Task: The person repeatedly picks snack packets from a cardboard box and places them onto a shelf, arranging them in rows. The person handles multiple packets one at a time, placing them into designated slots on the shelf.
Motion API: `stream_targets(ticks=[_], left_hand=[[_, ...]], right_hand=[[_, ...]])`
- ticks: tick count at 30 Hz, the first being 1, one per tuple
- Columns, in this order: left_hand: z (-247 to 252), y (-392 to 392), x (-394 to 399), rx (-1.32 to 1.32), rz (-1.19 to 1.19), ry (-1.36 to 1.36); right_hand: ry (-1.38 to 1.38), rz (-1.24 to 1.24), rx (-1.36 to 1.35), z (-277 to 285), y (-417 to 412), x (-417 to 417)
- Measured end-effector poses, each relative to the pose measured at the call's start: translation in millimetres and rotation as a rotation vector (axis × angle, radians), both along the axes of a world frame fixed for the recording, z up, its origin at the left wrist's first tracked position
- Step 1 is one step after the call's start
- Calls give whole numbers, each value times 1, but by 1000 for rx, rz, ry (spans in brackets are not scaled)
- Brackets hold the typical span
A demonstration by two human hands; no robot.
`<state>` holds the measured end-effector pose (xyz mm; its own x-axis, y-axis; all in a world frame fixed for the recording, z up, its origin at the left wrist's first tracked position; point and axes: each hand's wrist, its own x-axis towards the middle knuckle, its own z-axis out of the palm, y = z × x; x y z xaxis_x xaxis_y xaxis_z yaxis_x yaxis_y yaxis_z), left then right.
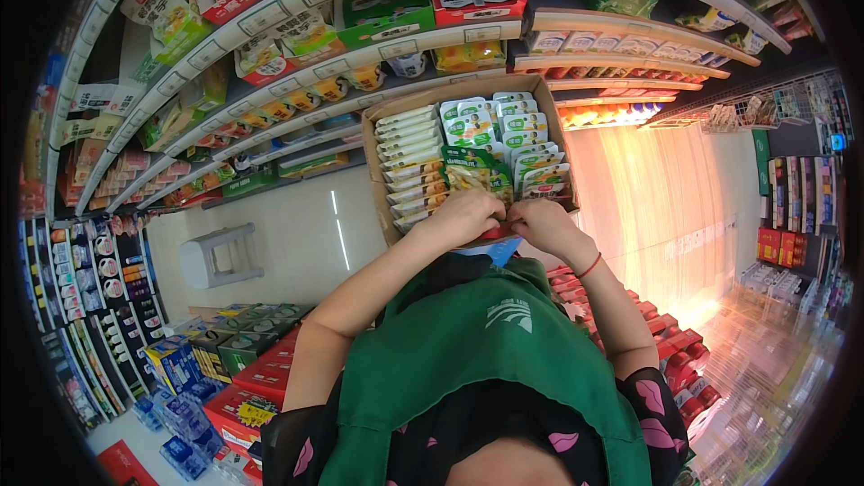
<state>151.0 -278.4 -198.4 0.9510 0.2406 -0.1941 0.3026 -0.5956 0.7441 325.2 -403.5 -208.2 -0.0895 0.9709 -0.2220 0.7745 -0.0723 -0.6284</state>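
In front of my chest is an open cardboard carton (377,169) packed with rows of small snack packets. My left hand (472,217) and my right hand (545,224) meet over its near end, fingers pinched on small packets there. Their fingers partly hide what they grip. A red packet (498,232) shows just below the fingertips. Green packets (467,158) lie slanted beyond my left hand. White-and-green packets (469,123) fill the middle and right, while cream-coloured packets (407,135) stand in a row along the left side.
Shop shelves (398,47) with boxed and bagged snacks curve beyond the carton. A grey plastic stool (219,255) stands on the floor to the left. Stacked red boxes (246,412) and bottle packs (182,418) are at lower left; red cans (695,391) sit at right.
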Motion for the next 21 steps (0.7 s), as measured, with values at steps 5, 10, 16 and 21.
stream_targets(ticks=[5,10,16,21], left_hand=[[-24,-11,5,18,-20,73],[-28,-15,10,17,-16,89],[-24,-17,13,35,50,90],[-21,-16,16,29,81,119]], right_hand=[[-173,52,81,-26,-4,8],[-317,172,115,-45,-4,11],[-419,210,114,-38,0,9],[-377,175,177,-12,8,13]])
